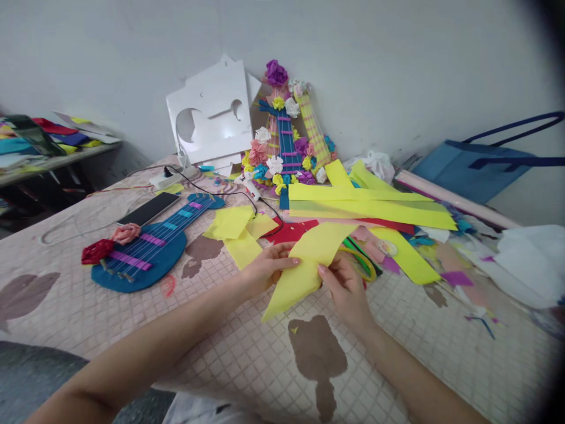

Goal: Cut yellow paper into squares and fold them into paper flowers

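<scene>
Between my two hands, above the table, is a piece of yellow crepe paper (304, 259), narrowed at its middle. My left hand (269, 266) pinches its left side, thumb on top. My right hand (346, 282) grips the right side between thumb and fingers. Yellow-handled scissors (368, 268) lie just beyond my right hand, partly hidden by it. Several cut yellow paper pieces (233, 227) lie to the left of my hands. A blue paper guitar (145, 253) with purple strips, strings and two paper roses rests farther left.
Long yellow paper strips (366, 209) and mixed scraps spread across the right side. Decorated paper guitars (286, 135) and a white cut-out board (212, 115) lean on the wall. A phone (150, 208), a glue gun (249, 187) and cables lie at the back. A blue bag (477, 171) stands right.
</scene>
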A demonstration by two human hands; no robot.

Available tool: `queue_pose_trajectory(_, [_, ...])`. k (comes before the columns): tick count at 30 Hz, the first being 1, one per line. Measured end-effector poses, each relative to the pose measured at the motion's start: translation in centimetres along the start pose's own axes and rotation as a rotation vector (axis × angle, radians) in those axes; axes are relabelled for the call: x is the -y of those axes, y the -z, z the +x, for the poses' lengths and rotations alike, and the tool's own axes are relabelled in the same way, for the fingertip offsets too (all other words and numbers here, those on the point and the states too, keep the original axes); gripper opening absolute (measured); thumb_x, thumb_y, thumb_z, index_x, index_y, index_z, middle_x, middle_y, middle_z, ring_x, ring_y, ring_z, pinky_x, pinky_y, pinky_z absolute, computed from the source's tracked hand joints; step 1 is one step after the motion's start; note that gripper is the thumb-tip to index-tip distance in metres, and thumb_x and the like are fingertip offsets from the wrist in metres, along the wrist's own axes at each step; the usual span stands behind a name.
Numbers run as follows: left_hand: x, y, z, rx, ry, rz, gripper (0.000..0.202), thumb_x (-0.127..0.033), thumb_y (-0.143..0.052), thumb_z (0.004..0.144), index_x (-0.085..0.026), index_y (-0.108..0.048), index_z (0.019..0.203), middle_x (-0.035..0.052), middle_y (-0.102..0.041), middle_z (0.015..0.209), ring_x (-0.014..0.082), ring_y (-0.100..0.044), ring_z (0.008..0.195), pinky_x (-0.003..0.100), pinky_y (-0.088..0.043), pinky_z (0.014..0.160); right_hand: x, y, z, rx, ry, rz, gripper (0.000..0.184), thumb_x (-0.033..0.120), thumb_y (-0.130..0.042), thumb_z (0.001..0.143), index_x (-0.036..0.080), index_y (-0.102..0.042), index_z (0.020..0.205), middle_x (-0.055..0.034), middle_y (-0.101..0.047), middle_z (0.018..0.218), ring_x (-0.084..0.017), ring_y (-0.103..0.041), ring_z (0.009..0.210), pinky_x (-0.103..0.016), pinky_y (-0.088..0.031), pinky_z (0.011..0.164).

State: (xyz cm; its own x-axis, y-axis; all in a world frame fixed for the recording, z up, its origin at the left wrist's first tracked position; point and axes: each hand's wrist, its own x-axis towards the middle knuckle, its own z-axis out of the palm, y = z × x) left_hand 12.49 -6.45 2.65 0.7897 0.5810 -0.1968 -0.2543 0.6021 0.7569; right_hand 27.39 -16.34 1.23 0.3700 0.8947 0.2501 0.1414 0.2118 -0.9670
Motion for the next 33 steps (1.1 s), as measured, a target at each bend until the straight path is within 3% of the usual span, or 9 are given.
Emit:
queue_pose_trajectory(5, [0.1, 0.4, 0.1, -0.046, 0.041, 0.034, 0.032, -0.016, -0.081, 0.058, -0.014, -0.064, 0.085, 0.0053, -0.071, 0.084, 0.0178, -0.067, 0.075, 0.031, -0.052, 0.076, -0.4, 0.0, 0.2, 0.021, -0.003, 0.012, 0.01, 0.032, -0.057, 0.083, 0.024, -0.057, 0.089, 0.0, -0.06, 0.075, -0.015, -0.054, 0.065, -0.027, -0.045, 0.058])
queue_pose_trajectory(10, [0.2, 0.5, 0.4, -0.027, -0.082, 0.06, 0.038, -0.028, -0.08, 0.06, -0.015, -0.067, 0.093, 0.0075, -0.071, 0.089, 0.0219, -0.067, 0.081, 0.032, -0.052, 0.073, -0.2, 0.5, 0.2, 0.032, 0.038, 0.0, 0.006, 0.024, -0.056, 0.083, 0.025, -0.061, 0.084, 0.0008, -0.059, 0.078, -0.014, -0.053, 0.065, -0.028, -0.044, 0.06])
queue_pose_trajectory(15, [0.4, 0.4, 0.5, 0.017, 0.165, 0.048, 0.042, -0.051, -0.07, 0.069, -0.014, -0.068, 0.088, 0.0095, -0.071, 0.089, 0.0196, -0.067, 0.075, 0.029, -0.052, 0.068, 0.4, 0.8, 0.2, 0.047, 0.137, -0.184, 0.012, 0.02, -0.051, 0.084, 0.024, -0.063, 0.085, -0.0017, -0.058, 0.089, -0.013, -0.054, 0.065, -0.029, -0.044, 0.061])
queue_pose_trajectory(20, [-0.5, 1.0, 0.4, 0.002, 0.125, 0.182, 0.043, -0.022, -0.083, 0.057, -0.009, -0.067, 0.094, 0.0108, -0.071, 0.088, 0.0188, -0.067, 0.074, 0.029, -0.052, 0.073, 0.2, 0.8, 0.3, 0.059, 0.047, -0.166, 0.02, 0.027, -0.049, 0.086, 0.025, -0.05, 0.107, -0.0035, -0.056, 0.096, -0.016, -0.056, 0.076, -0.029, -0.047, 0.062])
queue_pose_trajectory(21, [-1.1, 1.2, 0.4, -0.028, 0.093, 0.177, 0.04, -0.02, -0.082, 0.058, -0.009, -0.066, 0.093, 0.0105, -0.072, 0.086, 0.0184, -0.067, 0.073, 0.029, -0.052, 0.073, 0.3, 0.9, 0.3, 0.141, 0.001, -0.185, 0.02, 0.028, -0.05, 0.086, 0.024, -0.049, 0.106, -0.0027, -0.056, 0.092, -0.015, -0.055, 0.073, -0.028, -0.046, 0.061])
queue_pose_trajectory(23, [-2.4, 1.9, 0.4, -0.112, 0.016, 0.16, 0.034, -0.016, -0.078, 0.063, -0.009, -0.065, 0.094, 0.01, -0.072, 0.086, 0.0175, -0.067, 0.072, 0.028, -0.053, 0.072, 0.8, 1.0, 0.1, 0.467, -0.072, -0.303, 0.015, 0.029, -0.057, 0.083, 0.022, -0.053, 0.095, -0.0005, -0.056, 0.082, -0.013, -0.053, 0.067, -0.027, -0.044, 0.06])
queue_pose_trajectory(25, [-3.6, 2.6, 0.4, -0.147, -0.013, 0.143, 0.031, -0.012, -0.074, 0.068, -0.01, -0.063, 0.097, 0.0098, -0.072, 0.086, 0.0181, -0.067, 0.072, 0.029, -0.053, 0.071, 1.5, 1.1, -0.2, 0.816, -0.064, -0.447, 0.019, 0.028, -0.069, 0.074, 0.02, -0.057, 0.086, 0.0003, -0.057, 0.08, -0.014, -0.053, 0.071, -0.026, -0.043, 0.063])
queue_pose_trajectory(26, [-4.1, 2.9, 0.4, -0.155, -0.021, 0.137, 0.029, -0.011, -0.071, 0.07, -0.01, -0.063, 0.097, 0.0099, -0.072, 0.085, 0.0183, -0.067, 0.072, 0.029, -0.054, 0.071, 1.8, 1.0, -0.4, 0.901, -0.026, -0.512, 0.021, 0.027, -0.073, 0.07, 0.02, -0.058, 0.083, 0.0005, -0.057, 0.082, -0.015, -0.053, 0.075, -0.026, -0.042, 0.065])
queue_pose_trajectory(33, [-5.1, 3.7, 0.4, -0.172, -0.04, 0.126, 0.02, -0.007, -0.063, 0.077, -0.009, -0.062, 0.097, 0.01, -0.072, 0.084, 0.0174, -0.068, 0.071, 0.028, -0.055, 0.069, 2.4, -0.5, -2.3, 0.927, 0.151, -0.71, 0.016, 0.014, -0.067, 0.076, 0.019, -0.052, 0.076, 0.0012, -0.057, 0.083, -0.015, -0.051, 0.082, -0.027, -0.039, 0.071])
